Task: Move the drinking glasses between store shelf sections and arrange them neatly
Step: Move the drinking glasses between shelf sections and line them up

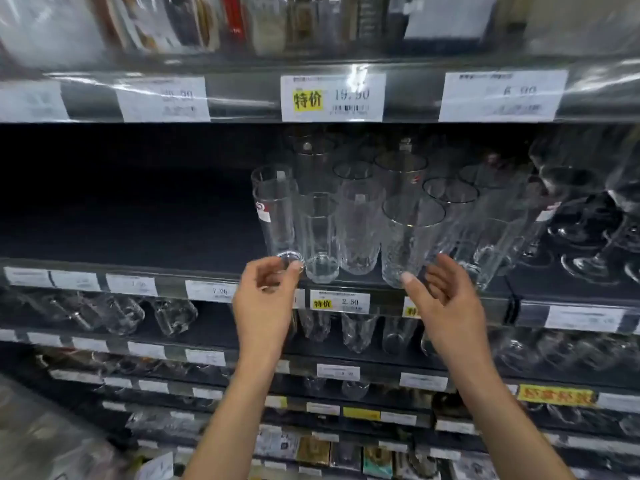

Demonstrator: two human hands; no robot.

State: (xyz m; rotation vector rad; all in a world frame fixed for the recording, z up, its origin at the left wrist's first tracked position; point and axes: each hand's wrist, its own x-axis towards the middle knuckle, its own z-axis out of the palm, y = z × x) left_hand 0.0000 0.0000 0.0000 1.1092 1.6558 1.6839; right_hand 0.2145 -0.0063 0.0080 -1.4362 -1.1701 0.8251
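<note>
Both arms are up at the middle shelf point(138, 233), and the drinking glasses point(360, 226) stand packed together from its centre across to the right, several rows deep. The left hand point(266, 296) is at the near-left corner of that group, forefinger and thumb curled in a narrow pinch round the thick base of the tall glass point(277, 216), the one with a red-and-white sticker on its side. That glass stands right at the front lip of the shelf, just beside a faceted tumbler point(320, 237). Over on the other side, the right hand point(446, 303) is loose and fairly wide, fingers relaxed and holding nothing; its thumb point(408, 278) lies against the lower part of the wide glass point(410, 244) at the front, though whether it actually touches I can't tell from here. Between the two hands, on the shelf edge, sits a price tag point(339, 301) with a yellow patch, reading 2.50. Further right on the same shelf are stemmed glasses point(588, 216), a bit blurred. Down on the shelf beneath, more clear tumblers point(356, 332) stand in a row behind the wrists.
</note>
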